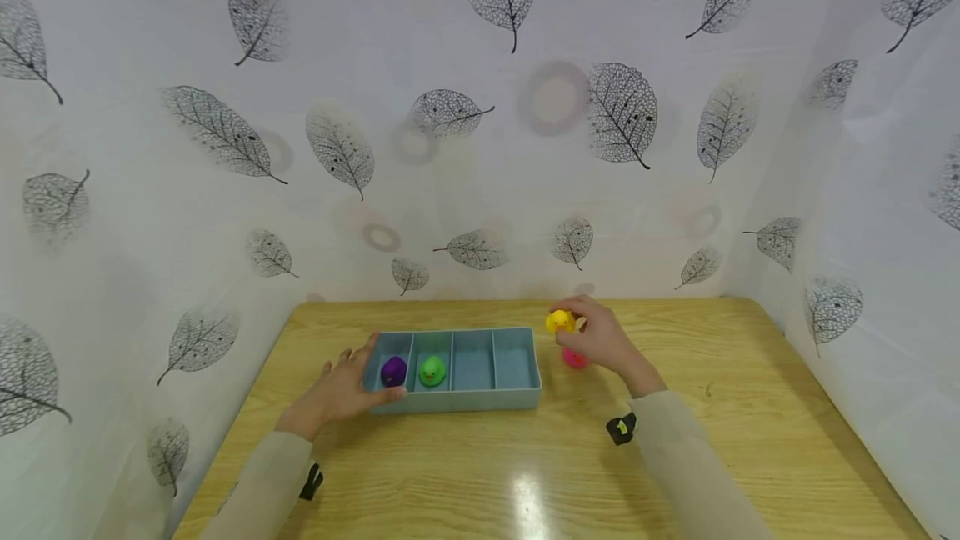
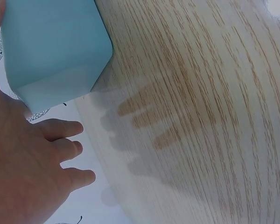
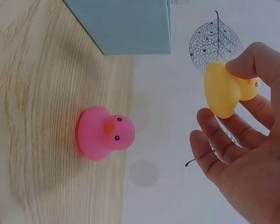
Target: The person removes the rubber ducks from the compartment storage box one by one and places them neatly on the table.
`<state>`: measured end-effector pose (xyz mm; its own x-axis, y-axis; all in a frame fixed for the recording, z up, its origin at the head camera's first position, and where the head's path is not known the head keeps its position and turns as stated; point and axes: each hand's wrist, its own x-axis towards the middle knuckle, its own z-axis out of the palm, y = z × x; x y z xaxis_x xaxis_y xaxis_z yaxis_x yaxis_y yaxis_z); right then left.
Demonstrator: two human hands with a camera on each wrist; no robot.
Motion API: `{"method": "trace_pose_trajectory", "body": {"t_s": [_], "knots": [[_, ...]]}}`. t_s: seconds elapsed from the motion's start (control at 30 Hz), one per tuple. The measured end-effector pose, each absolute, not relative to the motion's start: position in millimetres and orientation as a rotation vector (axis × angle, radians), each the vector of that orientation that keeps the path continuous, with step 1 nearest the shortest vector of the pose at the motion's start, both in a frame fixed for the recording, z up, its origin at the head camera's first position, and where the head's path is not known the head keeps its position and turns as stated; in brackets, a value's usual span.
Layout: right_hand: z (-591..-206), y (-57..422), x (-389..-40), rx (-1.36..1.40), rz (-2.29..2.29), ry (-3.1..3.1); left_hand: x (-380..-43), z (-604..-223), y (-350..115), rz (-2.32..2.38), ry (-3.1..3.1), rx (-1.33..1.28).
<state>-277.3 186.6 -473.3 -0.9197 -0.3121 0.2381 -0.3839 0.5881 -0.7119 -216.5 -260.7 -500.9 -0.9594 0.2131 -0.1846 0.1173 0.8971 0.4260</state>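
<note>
Right hand (image 1: 602, 340) is pinching yellow duck (image 1: 559, 322); left hand (image 1: 339, 388) is gripping tray (image 1: 465, 402) by one end. Tray's long axis is running between hands, other end lying just left of right hand.

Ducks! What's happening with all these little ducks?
A person is handling them with both hands. The right hand holds the yellow duck up off the table, while the left hand holds the left end of the box. The purple duck and the green duck sit inside, each in its own compartment. The pink duck stands on the table, just right of the box.
</note>
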Motion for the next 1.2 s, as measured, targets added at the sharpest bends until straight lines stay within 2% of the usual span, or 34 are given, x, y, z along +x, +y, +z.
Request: {"method": "trace_pose_trajectory", "body": {"t_s": [1.2], "knots": [[-503,258,-275,0.450,1.200,-2.806,-218,-506,-263,0.639,2.847,0.250]]}}
